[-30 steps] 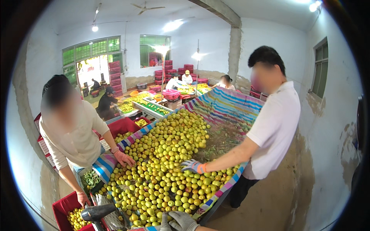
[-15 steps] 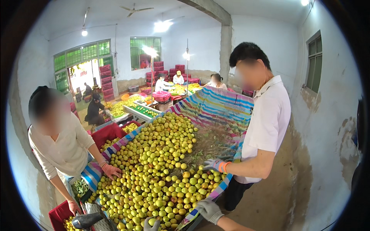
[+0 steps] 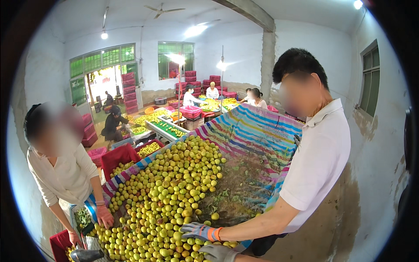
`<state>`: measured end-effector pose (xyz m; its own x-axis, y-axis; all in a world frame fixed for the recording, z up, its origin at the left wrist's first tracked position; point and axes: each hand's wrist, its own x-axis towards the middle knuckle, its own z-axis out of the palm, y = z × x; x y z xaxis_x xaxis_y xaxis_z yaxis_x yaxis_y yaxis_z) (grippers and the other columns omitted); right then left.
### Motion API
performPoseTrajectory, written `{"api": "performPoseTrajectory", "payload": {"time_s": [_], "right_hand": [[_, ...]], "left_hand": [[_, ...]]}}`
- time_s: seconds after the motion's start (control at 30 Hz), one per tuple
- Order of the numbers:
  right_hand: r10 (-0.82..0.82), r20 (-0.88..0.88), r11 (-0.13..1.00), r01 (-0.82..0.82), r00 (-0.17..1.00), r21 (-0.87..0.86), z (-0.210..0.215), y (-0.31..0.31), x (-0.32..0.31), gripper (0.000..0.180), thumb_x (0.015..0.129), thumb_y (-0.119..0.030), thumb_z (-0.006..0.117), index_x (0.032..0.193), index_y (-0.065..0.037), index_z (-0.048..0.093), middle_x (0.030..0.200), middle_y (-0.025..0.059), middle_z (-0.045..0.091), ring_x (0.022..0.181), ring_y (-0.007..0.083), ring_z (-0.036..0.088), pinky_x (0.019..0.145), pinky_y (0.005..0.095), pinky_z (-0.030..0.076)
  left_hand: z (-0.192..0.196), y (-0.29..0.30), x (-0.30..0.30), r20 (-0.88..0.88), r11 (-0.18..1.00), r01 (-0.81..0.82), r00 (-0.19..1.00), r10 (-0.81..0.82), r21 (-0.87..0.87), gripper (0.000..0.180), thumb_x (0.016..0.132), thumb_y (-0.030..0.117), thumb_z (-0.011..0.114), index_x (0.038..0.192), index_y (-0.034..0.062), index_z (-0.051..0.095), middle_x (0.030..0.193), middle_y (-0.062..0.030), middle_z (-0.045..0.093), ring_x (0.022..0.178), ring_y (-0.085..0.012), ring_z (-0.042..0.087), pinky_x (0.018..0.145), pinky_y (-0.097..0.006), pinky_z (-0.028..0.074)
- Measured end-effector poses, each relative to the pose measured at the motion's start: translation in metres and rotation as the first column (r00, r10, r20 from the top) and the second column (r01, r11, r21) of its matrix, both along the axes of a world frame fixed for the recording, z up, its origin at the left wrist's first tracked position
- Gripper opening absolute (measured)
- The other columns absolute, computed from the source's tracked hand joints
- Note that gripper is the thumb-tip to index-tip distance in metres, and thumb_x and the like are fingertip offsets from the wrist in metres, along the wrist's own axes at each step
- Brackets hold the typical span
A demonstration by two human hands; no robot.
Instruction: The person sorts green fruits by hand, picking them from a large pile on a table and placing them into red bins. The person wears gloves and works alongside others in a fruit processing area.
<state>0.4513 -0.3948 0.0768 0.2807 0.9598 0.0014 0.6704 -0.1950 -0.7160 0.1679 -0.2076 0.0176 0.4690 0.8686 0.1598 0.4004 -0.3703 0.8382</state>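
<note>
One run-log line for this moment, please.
right hand: gray-gloved, at fruit | left hand: out of view | co-worker's blue-gray glove: at fruit | striped sheet: under fruit

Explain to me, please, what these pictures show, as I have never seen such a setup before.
Certainly. There is no robot here: a person wears a wide fisheye camera on the head, looking down, so straight edges bend near the rim. The wearer's right hand, in a grey glove, reaches in at the lower edge, by the fruit; whether it grips any, I cannot tell. The left hand is out of view. Heaped round yellow-green fruit lies on a striped sheet, with loose leaves to its right. The blue-grey glove with an orange cuff and the pink glove belong to two co-workers.
</note>
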Motion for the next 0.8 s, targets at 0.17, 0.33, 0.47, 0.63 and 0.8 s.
{"api": "performPoseTrajectory", "payload": {"time_s": [0.17,0.33,0.47,0.63,0.8], "right_hand": [[0.072,0.201,0.994,-0.053,0.977,-0.098,-0.008,0.079,0.016,0.058,0.096,-0.035,0.05,0.147,-0.012,0.034,0.147,0.0167,0.036,0.131,0.0364,0.042,0.108,0.0456,0.036],[-0.013,0.413,0.994,0.058,0.91,-0.097,-0.003,0.143,0.041,0.063,0.095,-0.045,0.049,0.146,-0.011,0.035,0.146,0.0206,0.037,0.137,0.0369,0.034,0.114,0.0461,0.028],[-0.356,0.321,0.934,0.329,0.878,0.136,0.038,0.192,0.131,0.066,0.096,-0.048,0.045,0.148,-0.01,0.031,0.151,0.0222,0.033,0.142,0.0385,0.028,0.116,0.0475,0.024],[-0.54,0.431,0.797,0.604,0.723,-0.016,0.049,0.232,0.239,0.06,0.096,-0.044,0.045,0.144,-0.009,0.035,0.155,0.0182,0.028,0.143,0.0336,0.027,0.117,0.0482,0.022],[-0.433,0.627,0.744,0.649,0.648,-0.157,-0.019,0.214,0.254,0.06,0.097,-0.042,0.045,0.145,-0.01,0.033,0.154,0.0158,0.028,0.145,0.0312,0.018,0.116,0.0556,0.015]], "left_hand": [[-0.014,0.003,-0.004,0.012,0.999,-0.02,1.0,0.02,-0.031,0.053,0.079,0.015,0.076,0.126,0.0053,0.054,0.103,-0.0187,0.064,0.093,-0.029,0.058,0.085,-0.038,0.049],[0.012,0.006,0.018,-0.105,1.0,-0.03,0.994,0.03,0.0,0.052,0.079,0.014,0.076,0.125,0.0041,0.055,0.104,-0.019,0.063,0.095,-0.0304,0.058,0.084,-0.038,0.049],[0.026,0.014,0.032,-0.125,0.999,-0.012,0.992,0.016,0.031,0.052,0.079,0.014,0.076,0.125,0.0042,0.055,0.104,-0.019,0.063,0.094,-0.0306,0.058,0.084,-0.038,0.049],[0.03,0.021,0.034,-0.151,0.999,-0.025,0.988,0.031,0.04,0.052,0.078,0.014,0.076,0.125,0.0042,0.055,0.104,-0.019,0.064,0.094,-0.0308,0.058,0.083,-0.039,0.049],[0.037,0.023,0.044,-0.15,0.999,-0.02,0.988,0.027,0.048,0.051,0.078,0.014,0.076,0.124,0.0043,0.056,0.103,-0.019,0.064,0.093,-0.0311,0.058,0.083,-0.039,0.05]]}}
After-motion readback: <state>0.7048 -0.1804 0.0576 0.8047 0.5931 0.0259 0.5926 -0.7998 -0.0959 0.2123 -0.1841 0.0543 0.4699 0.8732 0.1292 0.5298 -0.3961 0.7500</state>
